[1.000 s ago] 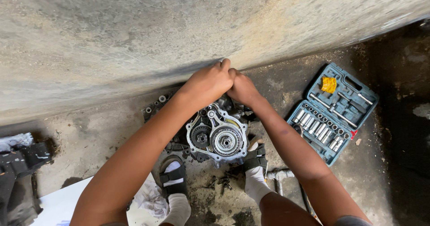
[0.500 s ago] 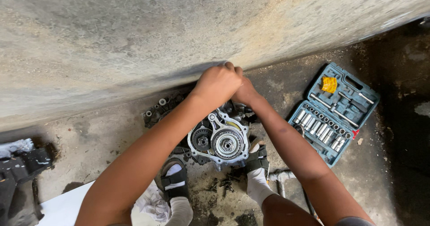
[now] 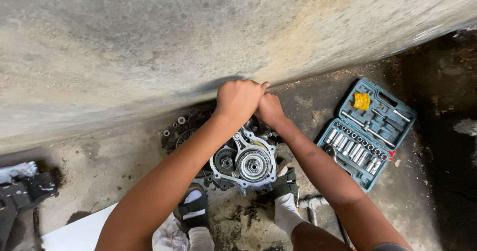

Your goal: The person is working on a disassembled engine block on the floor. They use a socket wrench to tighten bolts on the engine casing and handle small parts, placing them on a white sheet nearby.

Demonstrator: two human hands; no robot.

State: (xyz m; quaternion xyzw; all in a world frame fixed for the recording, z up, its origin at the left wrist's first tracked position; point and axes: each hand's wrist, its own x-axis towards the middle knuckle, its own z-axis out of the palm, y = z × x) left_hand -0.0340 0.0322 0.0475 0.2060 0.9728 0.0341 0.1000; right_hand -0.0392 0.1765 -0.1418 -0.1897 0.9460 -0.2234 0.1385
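A dirty motorcycle engine case (image 3: 246, 164) with exposed gears and a round silver clutch hub lies on the concrete floor between my feet. My left hand (image 3: 239, 99) is curled in a fist over the engine's far top edge, close to the wall base. My right hand (image 3: 270, 110) is closed too and pressed against the left one from the right. Whatever the fingers hold is hidden under the fists. Both forearms reach over the engine and cover part of it.
An open blue socket-set case (image 3: 367, 131) with several chrome sockets, bars and a yellow piece lies to the right. A concrete wall (image 3: 198, 42) rises just behind the engine. Black parts (image 3: 25, 191) sit at the far left, a white sheet (image 3: 79, 233) at the lower left, small bolts (image 3: 251, 212) by my sandalled feet.
Both hands stay clasped at the engine's far edge. The left fist has shifted slightly over the right hand. The view has drifted a little.
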